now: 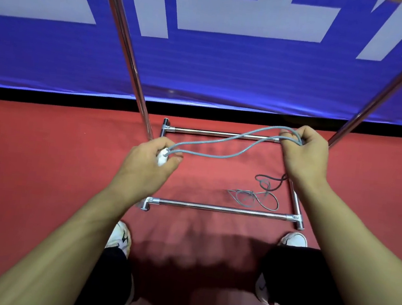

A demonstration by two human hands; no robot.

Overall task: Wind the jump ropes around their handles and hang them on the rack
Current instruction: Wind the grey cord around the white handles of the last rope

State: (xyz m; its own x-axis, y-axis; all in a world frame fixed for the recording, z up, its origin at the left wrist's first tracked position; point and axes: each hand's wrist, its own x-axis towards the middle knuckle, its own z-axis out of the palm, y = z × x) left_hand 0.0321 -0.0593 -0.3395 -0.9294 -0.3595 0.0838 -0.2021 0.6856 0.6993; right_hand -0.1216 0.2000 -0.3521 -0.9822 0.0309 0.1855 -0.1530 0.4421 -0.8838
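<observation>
Gripping 1 white handle (162, 157), the left hand (149, 164) faces the right hand (302, 153) pinching 2 grey rope strands (220, 144).

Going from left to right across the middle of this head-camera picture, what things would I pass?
Left upright pole of the rack → left hand holding white handles → grey rope strung between the hands → right hand holding the rope's loop → right upright pole.

Both bare forearms are being held outstretched toward mid-frame, the left hand (148, 158) and the right hand (303, 150) being kept curled, well apart.
</observation>
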